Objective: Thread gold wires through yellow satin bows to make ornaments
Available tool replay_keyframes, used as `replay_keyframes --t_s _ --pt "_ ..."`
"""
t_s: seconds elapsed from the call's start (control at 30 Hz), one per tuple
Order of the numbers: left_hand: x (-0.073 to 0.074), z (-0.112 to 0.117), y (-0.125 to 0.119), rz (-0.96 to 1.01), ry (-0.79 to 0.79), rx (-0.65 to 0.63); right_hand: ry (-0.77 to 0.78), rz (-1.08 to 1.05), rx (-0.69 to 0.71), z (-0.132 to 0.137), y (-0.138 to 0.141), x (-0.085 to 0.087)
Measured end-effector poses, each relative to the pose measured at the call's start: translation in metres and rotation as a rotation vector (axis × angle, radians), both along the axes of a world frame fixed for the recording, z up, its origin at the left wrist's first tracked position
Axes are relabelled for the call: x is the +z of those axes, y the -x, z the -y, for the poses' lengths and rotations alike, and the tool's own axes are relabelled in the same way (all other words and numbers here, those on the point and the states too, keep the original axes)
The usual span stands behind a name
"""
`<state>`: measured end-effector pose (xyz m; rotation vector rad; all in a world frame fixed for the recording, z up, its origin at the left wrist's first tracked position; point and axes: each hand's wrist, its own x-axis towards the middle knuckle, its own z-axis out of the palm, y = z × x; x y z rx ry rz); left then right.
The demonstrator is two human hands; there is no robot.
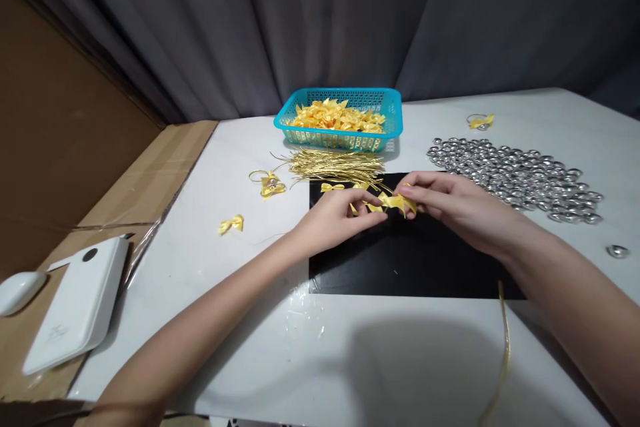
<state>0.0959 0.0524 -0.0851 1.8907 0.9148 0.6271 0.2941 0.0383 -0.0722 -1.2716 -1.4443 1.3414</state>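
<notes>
Both my hands meet over a black mat (400,267) on the white table (280,347). My left hand (336,217) is pinched at one end of a small yellow ribbon bow (394,202). My right hand (450,203) has its fingers closed on the other end of the same bow. A second yellow bow (333,187) lies on the mat's far left corner. Just behind the mat lies a bundle of gold wire ties (335,165).
A teal basket (395,113) full of yellow bows stands at the back. A heap of silver beads (520,177) lies on the right, one stray (617,251). Loose bows (231,224), (270,185), (481,121) dot the table. A white device (80,303) and mouse (20,290) rest on cardboard at left.
</notes>
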Motion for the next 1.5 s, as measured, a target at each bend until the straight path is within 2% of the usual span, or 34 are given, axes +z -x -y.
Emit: replay_keyframes --t_s 0.13,0.33,0.53,0.63,0.8,1.1,1.27,1.33,1.4,1.5 --pt "-0.002 0.000 -0.006 0.101 0.060 -0.003 0.001 -0.019 0.017 0.001 0.001 -0.002" --pt "0.003 0.006 -0.004 0.090 0.010 0.011 0.035 -0.048 0.044 0.002 0.002 -0.002" --pt "-0.003 0.006 -0.007 0.174 0.146 0.101 0.085 -0.122 -0.009 0.004 0.013 -0.003" --pt "-0.005 0.005 -0.009 0.233 0.207 0.082 0.059 -0.098 -0.042 0.006 0.017 -0.001" --pt "-0.002 0.004 -0.009 0.260 0.248 0.083 0.012 -0.055 -0.007 0.009 0.018 0.003" --pt "0.010 0.004 0.010 0.121 0.100 0.052 0.008 0.025 0.046 0.008 0.008 0.004" --pt "0.023 0.003 0.019 -0.046 -0.097 -0.076 0.027 0.046 0.097 0.008 0.008 0.005" --pt "0.027 0.003 0.021 -0.084 -0.132 -0.120 0.039 0.037 0.116 0.008 0.009 0.006" --pt "0.029 0.003 0.022 -0.072 -0.079 -0.143 0.044 0.023 0.131 0.008 0.009 0.006" --pt "0.027 0.005 0.022 0.045 0.175 -0.191 0.052 0.010 0.132 0.009 0.009 0.006"
